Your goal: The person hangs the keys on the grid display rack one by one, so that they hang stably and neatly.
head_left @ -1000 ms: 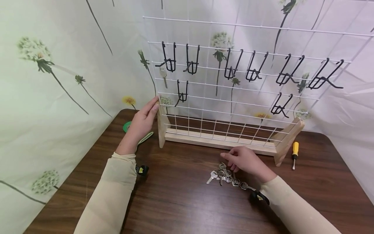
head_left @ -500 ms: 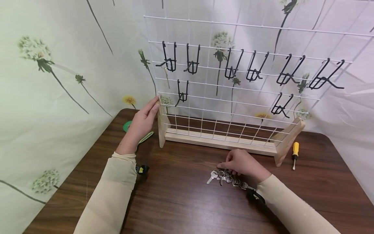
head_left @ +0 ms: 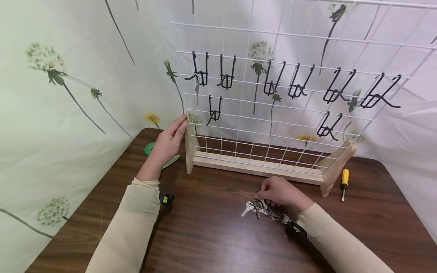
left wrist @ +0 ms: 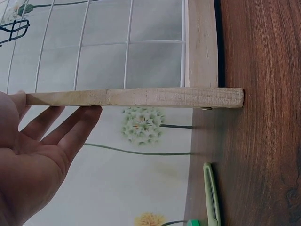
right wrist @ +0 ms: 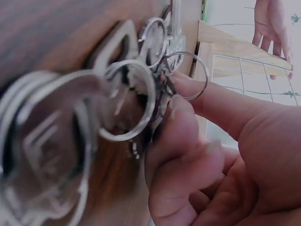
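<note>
My left hand [head_left: 169, 142] rests its fingertips on the wooden upright [left wrist: 141, 97] at the left end of a white wire grid rack. Those fingers lie nearly straight along the wood in the left wrist view. On the table, my right hand [head_left: 281, 192] pinches a key with a split ring [right wrist: 205, 77] between thumb and index finger; its blade is mostly hidden. Beside it lie several loose keys [head_left: 248, 207] on rings, blurred and close in the right wrist view. One key [head_left: 197, 88] hangs on the upper left black hook [head_left: 201, 77].
More black hooks [head_left: 227, 80] hang on the grid in two rows. A yellow screwdriver [head_left: 345, 180] lies right of the rack. Left of it are a green ring-shaped item [head_left: 148, 148] and a pale green strip-like tool [left wrist: 211, 195]. Patterned cloth [head_left: 85, 159] surrounds the table.
My right hand has come down and left onto the keys, and thumb and finger have closed on one. The hanging key has swung a little. My left hand stays on the upright.
</note>
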{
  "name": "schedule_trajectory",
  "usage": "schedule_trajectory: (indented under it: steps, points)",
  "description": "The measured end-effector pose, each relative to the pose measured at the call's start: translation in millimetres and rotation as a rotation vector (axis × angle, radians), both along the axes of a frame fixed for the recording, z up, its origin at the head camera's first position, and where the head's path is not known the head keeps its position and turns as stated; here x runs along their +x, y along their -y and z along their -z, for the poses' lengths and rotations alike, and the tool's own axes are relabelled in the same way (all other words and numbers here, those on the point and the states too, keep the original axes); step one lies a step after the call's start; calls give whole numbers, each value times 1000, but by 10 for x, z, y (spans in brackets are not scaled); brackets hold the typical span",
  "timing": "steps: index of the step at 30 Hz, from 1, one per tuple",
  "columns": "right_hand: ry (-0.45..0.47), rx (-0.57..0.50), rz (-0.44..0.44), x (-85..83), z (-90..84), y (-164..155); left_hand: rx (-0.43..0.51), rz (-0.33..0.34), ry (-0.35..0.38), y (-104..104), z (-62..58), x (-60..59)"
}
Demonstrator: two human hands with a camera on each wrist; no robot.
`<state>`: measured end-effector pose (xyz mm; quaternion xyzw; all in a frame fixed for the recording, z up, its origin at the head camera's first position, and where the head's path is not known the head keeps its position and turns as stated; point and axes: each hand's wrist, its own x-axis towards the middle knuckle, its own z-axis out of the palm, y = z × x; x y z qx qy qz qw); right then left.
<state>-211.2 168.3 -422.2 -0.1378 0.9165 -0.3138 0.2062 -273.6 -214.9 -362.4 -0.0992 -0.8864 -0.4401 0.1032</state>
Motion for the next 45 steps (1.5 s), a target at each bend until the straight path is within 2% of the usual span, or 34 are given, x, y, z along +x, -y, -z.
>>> schedule_trajectory:
  steps: [11, 19, 25, 30, 39, 45]
  points:
    - [6, -37, -36, -27, -135, 55, -3, 2, -7, 18, 13, -2]
    - [-33, -148, -20, -12, -466, 168, 0, -3, -16, 21, -2, -1]
    - [-141, -215, -32, 28, -723, 348, 1, -6, -11, 17, -11, 2]
    - [-179, -322, -57, 84, -887, 540, -1, -9, -6, 13, -19, 2]
    - [-155, -487, -56, 152, -1106, 840, -4, -5, 5, 24, 4, 3]
    - [-163, -510, -64, 156, -1204, 929, -1, 1, 1, 2, -4, -1]
